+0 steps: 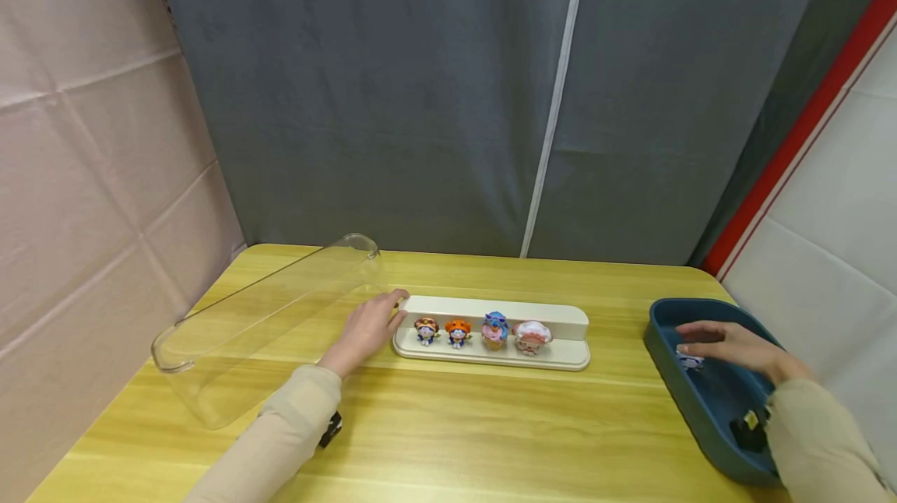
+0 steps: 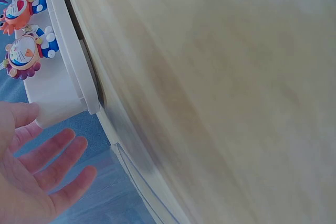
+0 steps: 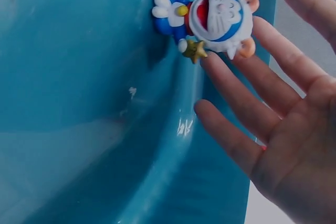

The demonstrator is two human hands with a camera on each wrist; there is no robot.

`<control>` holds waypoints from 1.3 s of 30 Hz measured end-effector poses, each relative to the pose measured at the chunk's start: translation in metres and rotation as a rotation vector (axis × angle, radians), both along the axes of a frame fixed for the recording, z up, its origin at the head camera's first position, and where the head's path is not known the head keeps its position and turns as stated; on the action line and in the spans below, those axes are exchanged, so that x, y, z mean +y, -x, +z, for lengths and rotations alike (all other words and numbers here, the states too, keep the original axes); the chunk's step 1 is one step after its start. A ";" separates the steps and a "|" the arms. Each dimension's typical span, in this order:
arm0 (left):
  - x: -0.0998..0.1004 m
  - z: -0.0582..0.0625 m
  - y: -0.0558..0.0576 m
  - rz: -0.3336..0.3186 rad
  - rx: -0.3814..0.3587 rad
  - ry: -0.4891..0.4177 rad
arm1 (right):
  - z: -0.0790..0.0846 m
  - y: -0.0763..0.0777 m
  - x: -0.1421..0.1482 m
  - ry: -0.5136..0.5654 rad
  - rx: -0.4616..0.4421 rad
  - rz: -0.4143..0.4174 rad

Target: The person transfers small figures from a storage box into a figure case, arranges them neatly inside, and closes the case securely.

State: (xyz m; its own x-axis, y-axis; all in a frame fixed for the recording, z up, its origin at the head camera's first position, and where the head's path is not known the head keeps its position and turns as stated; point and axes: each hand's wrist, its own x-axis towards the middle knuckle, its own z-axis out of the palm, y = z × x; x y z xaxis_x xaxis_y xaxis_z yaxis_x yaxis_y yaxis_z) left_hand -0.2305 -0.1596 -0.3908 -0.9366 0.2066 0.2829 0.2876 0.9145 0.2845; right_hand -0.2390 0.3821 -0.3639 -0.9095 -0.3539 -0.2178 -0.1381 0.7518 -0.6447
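Observation:
At the left end of a white two-step display stand (image 1: 490, 360), my left hand (image 1: 367, 329) touches its edge with the thumb, the other fingers loosely extended. Several small figurines stand in a row on the lower step: two small cat-like ones (image 1: 427, 331), (image 2: 23, 53), the second orange-hooded (image 1: 459, 333), a blue-topped one (image 1: 494, 330) and a pink-and-white one (image 1: 532, 337). My right hand (image 1: 732, 347) reaches into a dark blue tray (image 1: 669, 382). Its spread fingers (image 3: 236, 87) are beside a blue-and-white Doraemon figurine (image 3: 220, 17) with a horned white hood and gold star, which lies in the tray.
A clear curved plastic cover (image 1: 266, 324) lies on the wooden table (image 1: 490, 433) at the left, close to my left forearm. A grey curtain (image 1: 385, 98) hangs behind the table. Pale walls (image 1: 91, 176) flank both sides.

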 end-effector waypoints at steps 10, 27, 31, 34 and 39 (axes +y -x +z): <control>0.000 -0.001 0.000 -0.002 0.008 0.005 | -0.012 0.002 0.008 0.144 -0.099 0.125; 0.001 0.000 0.000 0.004 -0.006 -0.002 | -0.016 0.001 0.007 0.110 -0.093 0.062; 0.001 0.000 0.000 0.006 -0.008 -0.004 | -0.013 0.000 0.005 0.094 -0.077 0.034; 0.001 0.001 0.000 0.006 -0.006 -0.005 | -0.009 -0.001 0.003 0.082 -0.047 0.018; 0.001 0.000 0.000 0.006 -0.002 -0.007 | 0.000 -0.001 0.003 0.055 0.030 0.022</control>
State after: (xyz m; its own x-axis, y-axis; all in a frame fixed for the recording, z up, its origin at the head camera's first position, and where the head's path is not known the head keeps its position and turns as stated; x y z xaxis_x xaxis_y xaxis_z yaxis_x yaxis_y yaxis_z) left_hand -0.2301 -0.1589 -0.3903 -0.9384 0.1990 0.2826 0.2817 0.9141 0.2917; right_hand -0.2375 0.3851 -0.3641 -0.9072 -0.3847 -0.1706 -0.1740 0.7119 -0.6804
